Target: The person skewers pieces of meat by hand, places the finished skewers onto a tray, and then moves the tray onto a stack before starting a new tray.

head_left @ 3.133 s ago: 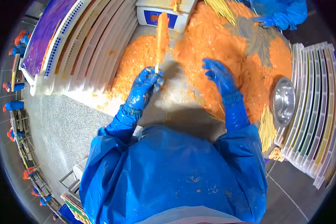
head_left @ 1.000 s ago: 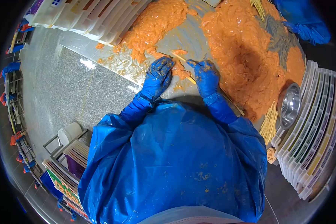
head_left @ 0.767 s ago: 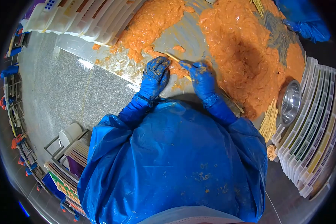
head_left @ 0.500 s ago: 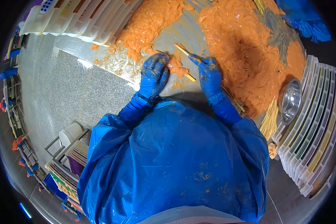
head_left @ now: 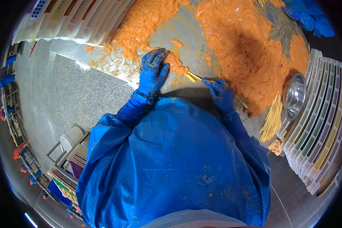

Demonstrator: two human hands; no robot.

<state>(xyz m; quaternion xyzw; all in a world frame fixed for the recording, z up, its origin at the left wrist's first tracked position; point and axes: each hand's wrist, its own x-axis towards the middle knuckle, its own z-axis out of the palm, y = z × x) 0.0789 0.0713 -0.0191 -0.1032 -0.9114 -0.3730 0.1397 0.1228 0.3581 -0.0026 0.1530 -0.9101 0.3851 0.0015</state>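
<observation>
My left hand (head_left: pixel 152 70), in a smeared blue glove, is closed against a small piece of orange meat (head_left: pixel 174 64) on the metal table (head_left: pixel 182 34). Two pale sticks (head_left: pixel 190 77) stick out of the meat's right end. My right hand (head_left: pixel 219 90) is closed on the near end of one stick, which points left into the meat. A large heap of orange meat (head_left: pixel 235 45) lies beyond and right of my right hand, and another heap (head_left: pixel 148 22) beyond my left hand.
Stacked white crates (head_left: pixel 70 22) stand at the upper left, more crates (head_left: pixel 317 125) at the right. Beside those sit a metal bowl (head_left: pixel 295 97) and a bundle of sticks (head_left: pixel 271 119). A white bucket (head_left: pixel 71 138) is at the lower left. Another person's blue sleeve (head_left: pixel 309 17) shows at the upper right.
My right hand has moved down and right, and its stick now reaches the meat's right end beside the other stick. My left hand has stayed at the meat.
</observation>
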